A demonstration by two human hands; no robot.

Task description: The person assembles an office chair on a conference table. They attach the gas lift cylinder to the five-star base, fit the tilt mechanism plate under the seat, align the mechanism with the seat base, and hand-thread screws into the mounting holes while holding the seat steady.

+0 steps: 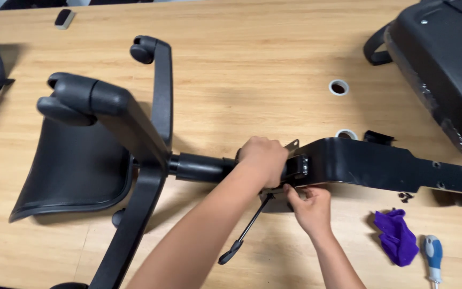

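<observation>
— What have your hands got hold of?

— My left hand (263, 158) is closed in a full grip over the joint where the black gas cylinder (199, 167) meets the chair's tilt mechanism (300, 167). My right hand (311, 208) is just below it, fingers pinched on a small part at the underside of the mechanism; I cannot tell what exactly sits between them.

— Where does the mechanism lie?

— On its side near the middle of the tabletop (252, 69), at the end of a long black metal bracket (386, 168) that runs off to my right. A thin lever with a black knob (244, 231) slants down from it toward me, between my forearms.

— And on the other end of the cylinder?

— The star base (145, 160), tipped over, its arms spreading up, down and left, with casters (141, 51) at the tips. Behind it lies a curved black plastic shell (73, 171).

— Anything else around?

— Near my right wrist there is a crumpled purple cloth (397, 235), and just beside it a screwdriver with a blue and white handle (433, 257). A few small dark screws (405, 197) lie under the bracket. A large black seat pan (445, 69) fills the far right corner, and two round cable holes (339, 87) are set in the wood beyond the bracket.
</observation>
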